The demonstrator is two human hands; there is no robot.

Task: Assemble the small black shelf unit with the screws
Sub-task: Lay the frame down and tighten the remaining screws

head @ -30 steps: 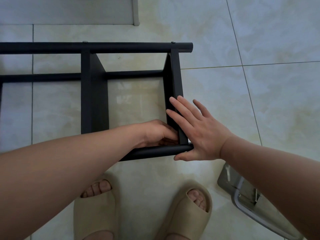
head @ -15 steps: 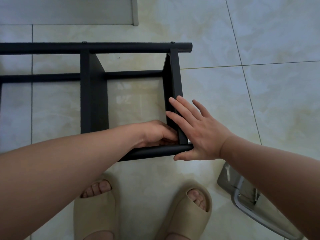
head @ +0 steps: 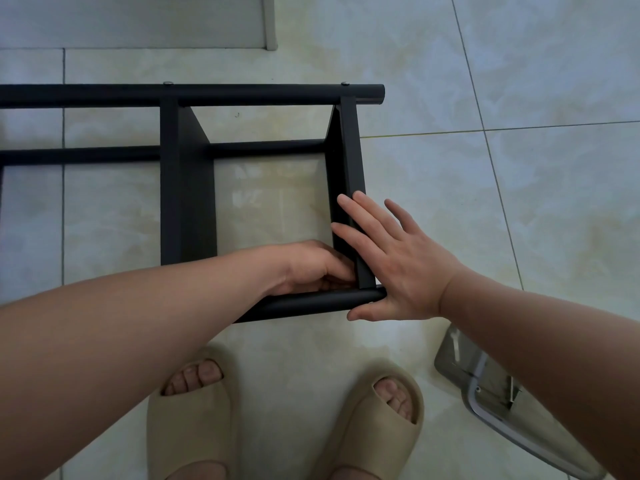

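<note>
Black shelf unit lies on the floor; my right hand presses flat on its end panel, my left hand curls in the corner, grasp unclear. Clear packet holds metal parts.

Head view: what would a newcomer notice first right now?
The black shelf frame rests on the tiled floor, centre-left. At its near right corner the right hand presses flat against the end panel while the left hand curls inside the corner. Beige slippers stand below.
</note>
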